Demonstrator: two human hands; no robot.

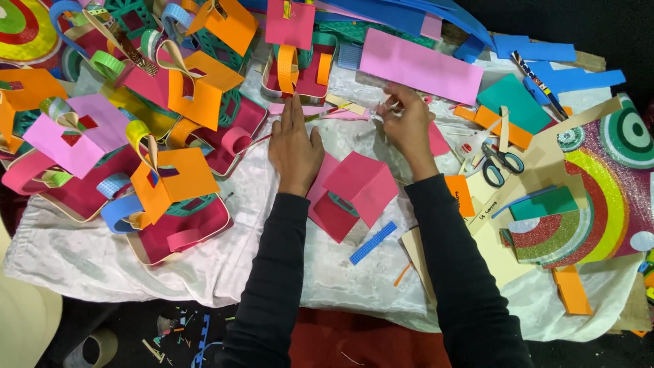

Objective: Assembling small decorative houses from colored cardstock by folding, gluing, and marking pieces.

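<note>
My left hand (295,146) lies flat and fingers together on the white cloth (136,262), pressing down beside a folded pink paper piece (361,185) that rests between my forearms. My right hand (407,123) is curled just right of it, pinching something small and pale at its fingertips; what it is cannot be made out. A long pink paper rectangle (419,66) lies beyond both hands.
Several finished paper crafts in orange, pink and maroon (170,180) crowd the left side. Blue-handled scissors (503,163) lie to the right, near teal and orange paper scraps. Glitter rainbow sheets (593,211) sit far right. A blue strip (372,242) lies near my right forearm.
</note>
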